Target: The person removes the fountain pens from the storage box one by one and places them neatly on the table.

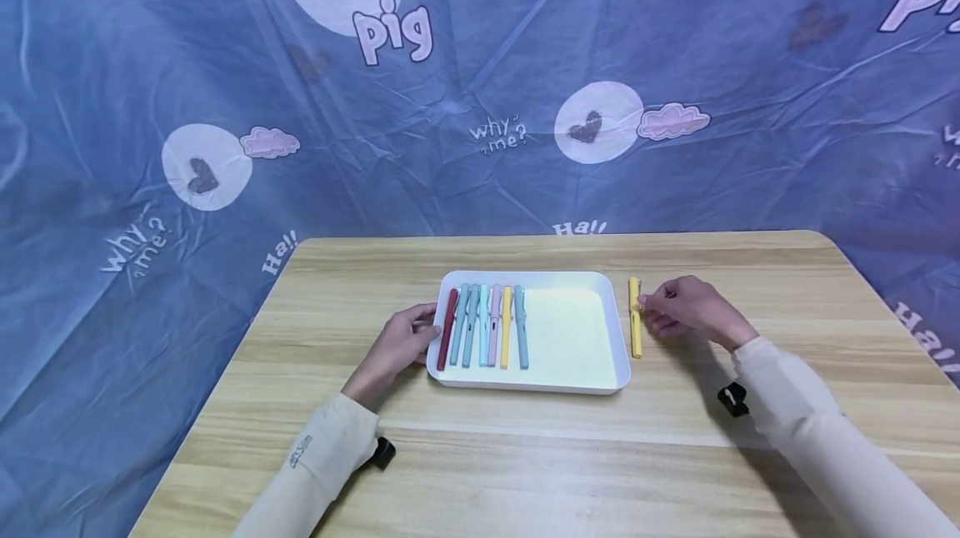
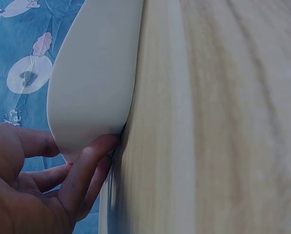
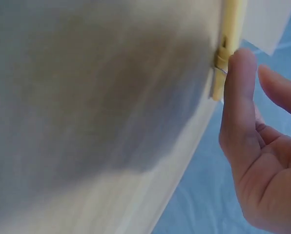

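Note:
A white tray (image 1: 573, 334) stands on the table, and my left hand (image 1: 397, 345) grips its left side, thumb at the rim and fingers against the outer wall. In the left wrist view the fingers (image 2: 89, 168) reach down to the tray's lower edge. Several capped pens lie side by side in the tray's left half: a dark red pen (image 1: 447, 330) outermost, then blue-grey, pale aqua, pink, yellow and blue-grey ones. Right of the tray a yellow pen (image 1: 636, 331) lies on the tabletop. A fingertip of my right hand (image 1: 690, 311) touches it, with the thumb apart.
The wooden table (image 1: 525, 463) reaches back to a blue printed cloth (image 1: 465, 180) that hangs behind it and along both sides. Black wrist straps show at the left cuff (image 1: 384, 453) and the right cuff (image 1: 733, 399).

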A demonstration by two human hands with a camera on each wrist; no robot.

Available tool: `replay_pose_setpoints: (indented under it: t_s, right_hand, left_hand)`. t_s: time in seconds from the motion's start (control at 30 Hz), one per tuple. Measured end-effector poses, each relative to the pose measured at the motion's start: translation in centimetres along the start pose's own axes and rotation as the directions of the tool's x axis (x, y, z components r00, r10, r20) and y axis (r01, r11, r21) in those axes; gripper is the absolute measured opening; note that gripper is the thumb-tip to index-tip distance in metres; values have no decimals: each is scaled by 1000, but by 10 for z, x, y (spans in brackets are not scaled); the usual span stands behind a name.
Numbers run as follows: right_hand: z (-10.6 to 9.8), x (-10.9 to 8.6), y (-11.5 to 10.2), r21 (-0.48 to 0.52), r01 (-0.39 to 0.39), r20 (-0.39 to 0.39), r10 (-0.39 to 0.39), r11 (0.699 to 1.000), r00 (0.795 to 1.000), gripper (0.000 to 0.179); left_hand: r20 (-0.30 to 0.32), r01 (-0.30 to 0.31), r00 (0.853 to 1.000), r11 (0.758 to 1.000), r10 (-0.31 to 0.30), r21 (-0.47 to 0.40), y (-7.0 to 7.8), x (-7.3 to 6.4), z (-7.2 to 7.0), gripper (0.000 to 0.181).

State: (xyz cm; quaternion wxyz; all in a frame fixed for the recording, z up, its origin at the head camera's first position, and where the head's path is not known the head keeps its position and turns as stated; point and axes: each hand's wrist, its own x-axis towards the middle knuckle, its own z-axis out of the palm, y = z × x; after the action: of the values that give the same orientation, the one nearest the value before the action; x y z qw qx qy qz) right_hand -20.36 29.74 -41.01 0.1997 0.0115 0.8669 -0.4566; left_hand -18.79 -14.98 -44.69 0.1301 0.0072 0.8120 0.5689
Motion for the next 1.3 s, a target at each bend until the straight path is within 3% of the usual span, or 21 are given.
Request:
replay_pose_setpoints:
  t_s: [0.43, 0.83, 1.3]
  right_hand:
    - [-19, -4, -22, 115, 127, -5, -127, 985, 992, 61]
    - [-8, -6, -53, 175, 194, 19, -200, 965, 980, 70]
    - [13, 2, -82, 211, 191, 72, -210, 959, 975, 70]
  left_hand:
    - [3, -6, 1000, 1000, 6, 1, 1, 0, -1, 47]
    - [1, 6, 1000, 1000, -6, 0, 0, 1, -1, 48]
    - [4, 13, 1000, 1000, -13, 1, 0, 1, -1, 48]
